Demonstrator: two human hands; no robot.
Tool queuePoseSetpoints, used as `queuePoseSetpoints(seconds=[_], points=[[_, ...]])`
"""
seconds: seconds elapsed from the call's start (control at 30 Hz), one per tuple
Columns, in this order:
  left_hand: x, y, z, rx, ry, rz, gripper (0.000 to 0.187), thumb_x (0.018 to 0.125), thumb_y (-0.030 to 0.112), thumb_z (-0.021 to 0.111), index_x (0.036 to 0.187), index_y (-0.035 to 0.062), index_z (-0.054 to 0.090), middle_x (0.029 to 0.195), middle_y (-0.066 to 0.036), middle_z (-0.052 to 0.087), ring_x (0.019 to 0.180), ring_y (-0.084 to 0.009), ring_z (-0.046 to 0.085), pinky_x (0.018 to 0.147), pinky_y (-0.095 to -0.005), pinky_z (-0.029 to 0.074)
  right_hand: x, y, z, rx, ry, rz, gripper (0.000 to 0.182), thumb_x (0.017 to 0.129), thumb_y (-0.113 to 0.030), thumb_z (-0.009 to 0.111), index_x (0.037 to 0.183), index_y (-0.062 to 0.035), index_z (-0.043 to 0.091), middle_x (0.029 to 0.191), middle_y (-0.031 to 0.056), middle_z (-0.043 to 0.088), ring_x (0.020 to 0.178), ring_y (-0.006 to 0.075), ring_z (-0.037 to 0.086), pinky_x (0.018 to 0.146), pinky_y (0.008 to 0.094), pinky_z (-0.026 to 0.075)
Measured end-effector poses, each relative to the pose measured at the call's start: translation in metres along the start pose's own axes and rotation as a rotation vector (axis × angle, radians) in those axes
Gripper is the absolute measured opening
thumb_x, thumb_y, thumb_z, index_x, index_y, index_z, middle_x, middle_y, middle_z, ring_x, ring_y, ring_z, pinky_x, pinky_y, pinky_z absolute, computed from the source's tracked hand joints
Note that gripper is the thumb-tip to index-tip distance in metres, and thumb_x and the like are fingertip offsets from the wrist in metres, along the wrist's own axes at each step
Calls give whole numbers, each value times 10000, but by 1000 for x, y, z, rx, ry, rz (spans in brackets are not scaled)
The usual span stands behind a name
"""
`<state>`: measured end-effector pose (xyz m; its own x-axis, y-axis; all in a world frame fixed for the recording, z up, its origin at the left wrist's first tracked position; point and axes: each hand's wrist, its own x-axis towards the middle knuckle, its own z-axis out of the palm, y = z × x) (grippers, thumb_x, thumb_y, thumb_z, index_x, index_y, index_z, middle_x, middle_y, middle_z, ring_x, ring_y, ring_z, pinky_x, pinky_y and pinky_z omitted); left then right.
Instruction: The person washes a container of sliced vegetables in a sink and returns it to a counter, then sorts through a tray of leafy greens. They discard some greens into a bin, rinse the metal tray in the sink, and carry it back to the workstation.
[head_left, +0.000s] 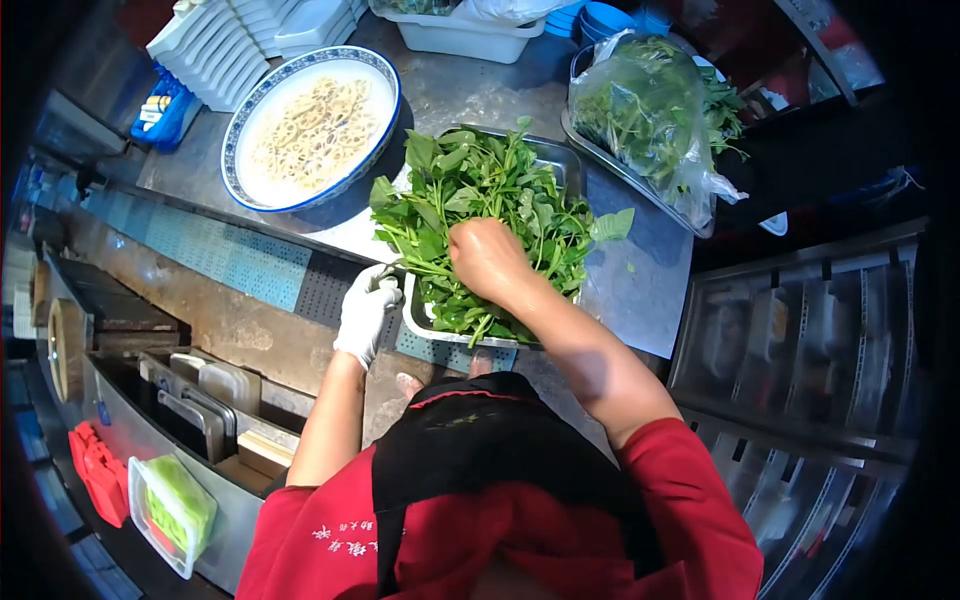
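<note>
Hands apart: bare right hand [488, 262] curled into the leafy greens [455, 185], fingertips hidden, grip cannot be told; gloved left hand [367, 308] bent at the near-left edge of the metal tray [412, 312], whether pinching stem or rim unclear. Greens lie heaped in the tray on the table [635, 300], spilling past its rim. Judged light, limp, easily bruised, possibly slippery if wet; best held by bunched stems, not leaves.

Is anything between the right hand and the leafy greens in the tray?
Nothing visible: the right hand is right at the leafy greens. The gloved left hand is by the edge of the tray, out of its way.
</note>
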<state>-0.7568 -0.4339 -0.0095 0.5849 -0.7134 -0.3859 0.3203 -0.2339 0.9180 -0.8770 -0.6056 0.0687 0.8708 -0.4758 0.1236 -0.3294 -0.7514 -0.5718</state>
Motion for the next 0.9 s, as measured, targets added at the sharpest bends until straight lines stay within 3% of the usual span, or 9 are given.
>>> queuePoseSetpoints(seconds=[0.07,0.2,0.23,0.3,0.37,0.4,0.57,0.7,0.9], points=[[-1,-2,-8,53,98,10,319,823,74,577,1141,42,574,987,-27,618,799,-97,590,695,-229,454,16,-10,8,-291,-301,335,132,739,-106,599,823,-33,669,880,178,654,826,354,628,733,436,502],[-8,-1,-24,131,85,110,285,849,102,605,1121,19,581,982,-38,630,797,-103,601,674,-210,457,21,3,17,-165,-170,432,151,701,-138,635,779,-13,668,790,207,645,814,370,628,741,425,508],[-10,-1,-27,123,77,114,285,849,102,605,1121,19,581,982,-38,630,797,-103,601,674,-210,457,22,15,12,-114,-168,314,153,693,-135,679,777,-10,655,698,155,646,696,308,632,637,378,507],[-10,6,-31,207,106,263,262,817,105,623,1060,7,623,948,-53,650,842,-111,588,766,-246,471,22,18,-11,432,-117,328,133,698,-114,737,741,-36,637,600,53,599,503,164,556,449,288,426],[-9,23,-25,254,93,392,229,815,124,635,1018,19,649,945,-74,662,851,-136,608,777,-262,475,22,-5,-51,742,-59,573,170,674,-106,792,708,-39,639,584,14,577,459,74,485,418,233,379],[-13,44,-15,330,41,478,215,817,134,636,1001,25,657,949,-87,663,856,-159,616,780,-270,477,23,-10,-62,779,-4,555,138,723,-84,759,705,-34,632,565,-5,559,392,51,439,356,200,304],[-2,102,40,378,-156,657,247,856,192,594,1042,41,653,1012,-127,654,955,-220,613,869,-318,450,19,-37,-90,821,221,400,125,755,-64,727,744,-3,619,572,-10,545,415,41,421,366,212,290],[9,113,71,284,-259,686,287,867,208,581,1078,18,622,1060,-151,640,970,-250,614,862,-312,453,13,-39,-95,804,344,368,126,754,-65,730,762,0,623,603,-11,555,447,43,445,391,205,320],[27,95,101,495,-262,640,281,857,203,585,1053,6,626,955,-165,657,887,-268,633,804,-326,476,4,-28,-82,797,471,366,135,792,-103,709,750,-29,605,569,-18,531,418,38,434,368,202,291]])
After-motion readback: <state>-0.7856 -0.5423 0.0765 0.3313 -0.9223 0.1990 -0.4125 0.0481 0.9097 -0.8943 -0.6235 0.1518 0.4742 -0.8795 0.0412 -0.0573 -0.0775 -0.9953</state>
